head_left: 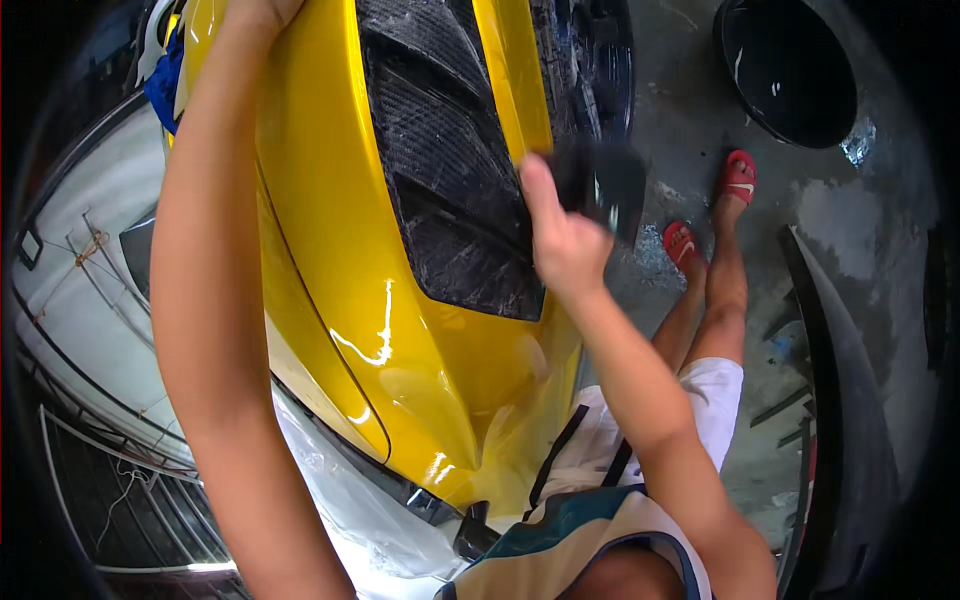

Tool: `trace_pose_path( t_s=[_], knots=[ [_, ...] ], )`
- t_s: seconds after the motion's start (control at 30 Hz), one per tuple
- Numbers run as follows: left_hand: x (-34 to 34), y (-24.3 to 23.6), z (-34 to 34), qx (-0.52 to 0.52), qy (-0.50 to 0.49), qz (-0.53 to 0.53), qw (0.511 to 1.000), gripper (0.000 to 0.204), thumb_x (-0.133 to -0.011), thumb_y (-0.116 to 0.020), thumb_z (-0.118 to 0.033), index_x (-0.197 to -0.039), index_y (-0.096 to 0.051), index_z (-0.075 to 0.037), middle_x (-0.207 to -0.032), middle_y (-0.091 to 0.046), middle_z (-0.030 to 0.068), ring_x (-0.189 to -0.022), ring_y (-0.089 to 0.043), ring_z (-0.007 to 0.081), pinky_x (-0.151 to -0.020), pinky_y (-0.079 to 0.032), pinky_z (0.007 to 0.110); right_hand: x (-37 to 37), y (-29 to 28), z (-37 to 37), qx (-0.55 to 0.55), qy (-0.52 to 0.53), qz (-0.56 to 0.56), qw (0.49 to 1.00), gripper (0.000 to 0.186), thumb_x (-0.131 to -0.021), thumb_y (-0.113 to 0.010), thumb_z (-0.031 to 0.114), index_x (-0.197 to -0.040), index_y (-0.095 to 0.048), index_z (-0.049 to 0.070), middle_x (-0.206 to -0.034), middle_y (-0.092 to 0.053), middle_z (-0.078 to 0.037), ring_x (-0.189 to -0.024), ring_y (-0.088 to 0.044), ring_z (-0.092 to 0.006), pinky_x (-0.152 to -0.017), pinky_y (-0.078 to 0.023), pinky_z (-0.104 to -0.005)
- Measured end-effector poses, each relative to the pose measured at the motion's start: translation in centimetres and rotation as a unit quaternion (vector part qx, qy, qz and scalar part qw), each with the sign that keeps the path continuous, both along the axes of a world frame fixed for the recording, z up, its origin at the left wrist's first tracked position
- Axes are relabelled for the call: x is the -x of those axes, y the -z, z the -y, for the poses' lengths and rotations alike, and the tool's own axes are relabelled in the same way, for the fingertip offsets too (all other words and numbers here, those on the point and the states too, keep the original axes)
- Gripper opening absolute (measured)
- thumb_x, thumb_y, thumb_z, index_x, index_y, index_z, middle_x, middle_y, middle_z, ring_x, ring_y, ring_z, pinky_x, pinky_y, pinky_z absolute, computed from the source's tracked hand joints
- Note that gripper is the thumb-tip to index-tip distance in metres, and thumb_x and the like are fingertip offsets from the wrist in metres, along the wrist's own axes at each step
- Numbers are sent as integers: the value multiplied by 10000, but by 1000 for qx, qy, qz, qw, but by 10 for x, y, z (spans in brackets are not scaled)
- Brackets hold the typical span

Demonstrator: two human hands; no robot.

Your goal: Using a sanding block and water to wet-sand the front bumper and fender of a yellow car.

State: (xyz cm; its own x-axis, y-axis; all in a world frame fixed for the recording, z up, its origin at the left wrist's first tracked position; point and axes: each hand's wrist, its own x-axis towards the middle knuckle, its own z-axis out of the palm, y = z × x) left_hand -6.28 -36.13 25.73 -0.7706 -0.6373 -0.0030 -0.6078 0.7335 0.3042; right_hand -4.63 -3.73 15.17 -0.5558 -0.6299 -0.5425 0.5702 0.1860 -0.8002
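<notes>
While the left arm stretches up along the left of the black vented panel [450, 215], the right forearm reaches in from below and to the right of it. Panel: slotted, weave-textured, pale scuffs on the surface, set into glossy yellow bodywork [310, 200] that runs along its left side, its right edge and below its lower end. Left hand [262, 10]: above and left of the panel, at the bodywork, cut off by the frame; its fingers lie out of view, so cannot tell whether spread or pressed together. Right hand [572, 250]: just beside the panel's lower right edge, softly blurred. One digit, seemingly the thumb [539, 190], stands straight up, apart from the others; the remaining fingers are folded in. Beyond the knuckles, right of the panel, a dark piece [622, 195] shows, smeared by blur; it seems to meet the hand, but cannot tell if the fingers grip it. Around the panel: blue cloth [165, 85] far to its left; clear sheeting [350, 500] below and left; striped top [560, 525] and white shorts [715, 400] below and right; red sandals [740, 178] on the grey floor [690, 95] to its right; black oval object [785, 75] farther off, upper right; long curved dark part [850, 420] well apart, lower right.
</notes>
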Motion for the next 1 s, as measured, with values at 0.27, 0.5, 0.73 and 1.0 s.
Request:
trace_pose_path(
  t_s=[0.27,0.5,0.73,1.0],
  knots=[
    [-9,-2,9,3,19,13,1000,472,-1029,-556,-303,-1379,-606,10,-1485,-564,192,-1383,-512,284,-1149,-365,319,28,-14,38,45,-7,-56,997,261,-934,-756,174,-1113,-696,-6,-988,-722,-132,-853,-683,-255,-832,-517,-352],
    [-7,-1,-5,35,-8,-2,999,476,-1018,-574,-326,-1402,-612,-46,-1414,-614,215,-1341,-553,284,-1106,-409,334,53,-3,82,125,77,-128,981,152,-913,-770,164,-985,-718,40,-873,-723,-97,-772,-690,-237,-747,-535,-354],
    [-4,-3,-5,96,10,36,995,541,-994,-617,-344,-1387,-599,27,-1383,-633,236,-1325,-574,302,-1127,-401,349,39,-5,65,70,54,-172,981,329,-963,-721,263,-895,-668,-54,-738,-697,-104,-651,-659,-201,-651,-526,-347],
    [-1,-2,-24,55,-9,15,998,545,-1002,-607,-321,-1410,-565,38,-1463,-570,230,-1393,-510,321,-1164,-365,359,37,-4,54,73,73,-302,948,176,-948,-732,189,-994,-694,23,-901,-693,-120,-794,-657,-276,-766,-520,-389]
  ],
)
